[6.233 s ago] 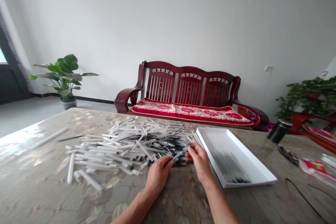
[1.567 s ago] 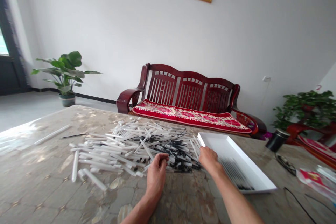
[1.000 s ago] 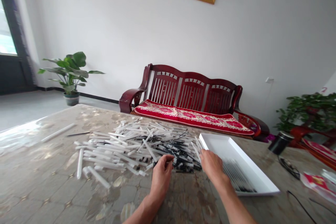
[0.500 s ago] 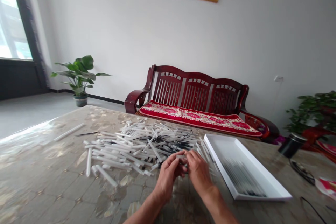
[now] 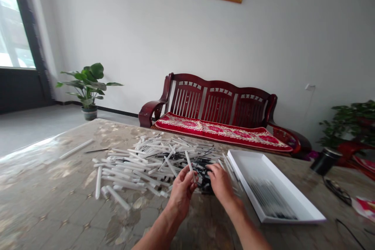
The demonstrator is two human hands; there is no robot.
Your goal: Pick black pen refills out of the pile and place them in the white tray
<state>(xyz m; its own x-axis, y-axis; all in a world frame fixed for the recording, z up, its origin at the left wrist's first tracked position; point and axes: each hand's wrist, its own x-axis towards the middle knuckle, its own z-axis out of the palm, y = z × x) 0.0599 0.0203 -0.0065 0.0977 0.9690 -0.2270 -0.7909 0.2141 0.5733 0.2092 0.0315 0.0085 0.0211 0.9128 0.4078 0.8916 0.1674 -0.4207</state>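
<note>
Head cam is the only view here: the left hand [image 5: 181,187] is pinching a thin white plastic tube [image 5: 190,171] between thumb and fingers [image 5: 187,176], holding it tilted up just above the near edge of the big heap of white tubes and black pen parts [image 5: 155,160] that's lying on the glossy marble-patterned table [image 5: 58,203]. The right hand [image 5: 220,181] is resting palm-down on the dark bits at the heap's near right side, fingers curled down into them, but I honestly can't tell if it's actually gripping anything. Just beside that hand, to the right, a long white rectangular tray [image 5: 281,187] is sitting with a row of thin dark refills [image 5: 268,201] lying in it. A dark red wooden bench with a red cushion [image 5: 216,121] is standing behind the table against the wall.
</note>
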